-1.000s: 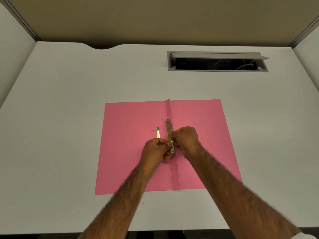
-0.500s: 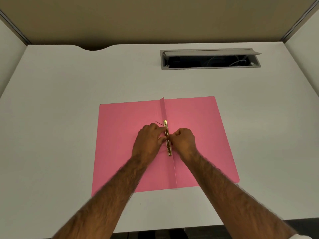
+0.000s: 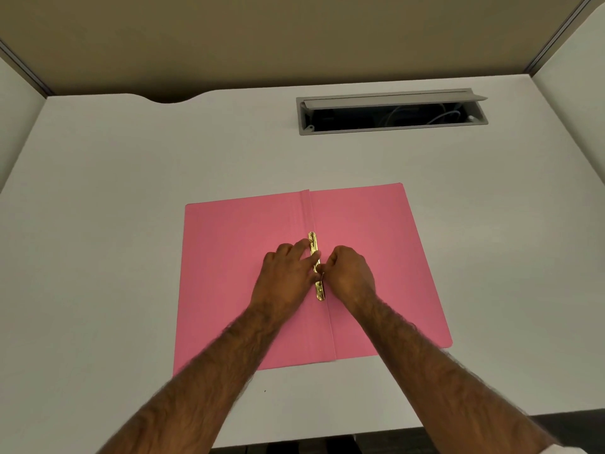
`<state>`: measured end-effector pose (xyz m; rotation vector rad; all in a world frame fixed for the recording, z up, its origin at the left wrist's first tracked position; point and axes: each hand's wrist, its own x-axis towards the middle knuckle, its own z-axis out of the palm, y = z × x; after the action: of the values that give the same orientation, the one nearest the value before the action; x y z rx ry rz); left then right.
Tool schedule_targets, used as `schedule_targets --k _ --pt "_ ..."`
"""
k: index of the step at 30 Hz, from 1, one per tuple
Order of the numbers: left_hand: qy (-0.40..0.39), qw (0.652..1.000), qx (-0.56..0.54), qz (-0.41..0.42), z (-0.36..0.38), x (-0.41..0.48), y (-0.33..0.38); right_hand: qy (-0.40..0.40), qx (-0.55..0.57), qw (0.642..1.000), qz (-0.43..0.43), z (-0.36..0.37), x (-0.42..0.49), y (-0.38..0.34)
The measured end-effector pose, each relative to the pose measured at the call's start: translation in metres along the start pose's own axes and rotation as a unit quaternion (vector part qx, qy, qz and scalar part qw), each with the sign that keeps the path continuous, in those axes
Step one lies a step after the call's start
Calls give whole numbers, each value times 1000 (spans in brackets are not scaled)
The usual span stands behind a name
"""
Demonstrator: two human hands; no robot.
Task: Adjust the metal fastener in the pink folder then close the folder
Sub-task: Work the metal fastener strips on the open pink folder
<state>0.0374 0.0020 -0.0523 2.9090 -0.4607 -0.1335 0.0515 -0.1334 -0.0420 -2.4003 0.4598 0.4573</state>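
Observation:
The pink folder lies open and flat on the white desk. A gold metal fastener runs along its centre fold. My left hand rests flat on the left leaf, with its fingers pressing on the upper part of the fastener. My right hand is curled on the right side of the fold and pinches the fastener near its middle. The middle of the fastener is hidden under my fingers.
A grey cable hatch stands open at the back right of the desk, with wires inside. Partition walls close in the back and both sides. The desk's front edge is just below my forearms.
The loose prong that stuck out to the left of the fold is now folded down onto the fastener. My left hand has moved up and flattened over it. The right hand stays at the fold.

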Motion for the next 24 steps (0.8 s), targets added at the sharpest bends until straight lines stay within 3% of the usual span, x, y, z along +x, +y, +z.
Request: schedule_targets --k 9,12,24 --pt "-37 999 3 1 0 3 1 12 64 985 -159 -12 25 -6" --pt "-38 999 3 -3 2 0 0 -29 39 976 -210 -14 38 -13" --pt "-45 999 0 7 9 -2 -4 -6 -46 981 -188 -21 64 -19"
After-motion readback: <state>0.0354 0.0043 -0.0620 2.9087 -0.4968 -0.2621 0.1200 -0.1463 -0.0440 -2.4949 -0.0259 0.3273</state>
